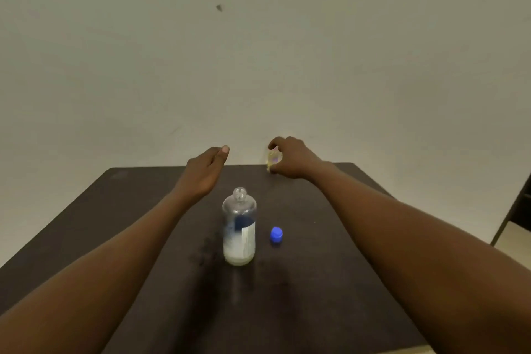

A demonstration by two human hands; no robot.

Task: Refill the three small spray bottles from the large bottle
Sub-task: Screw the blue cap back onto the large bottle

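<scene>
From the head camera, a clear plastic large bottle (pixel 239 227) with a blue-and-white label stands upright and uncapped at the centre of the dark brown table (pixel 330 282). Its round blue cap (pixel 276 236) lies just beside it at 3 o'clock. At 1 o'clock, near the table's far edge, the right hand (pixel 290 159) curls its fingers around a small yellowish translucent bottle (pixel 273 158). At 11 o'clock the left hand (pixel 205 171) hovers with fingers loosely spread, gripping nothing.

You have a clear, glossy plastic large bottle (pixel 239 227) with a paper-like label. Beside it lies a smooth blue plastic cap (pixel 276 236). The dark table (pixel 330 282) looks matt.
</scene>
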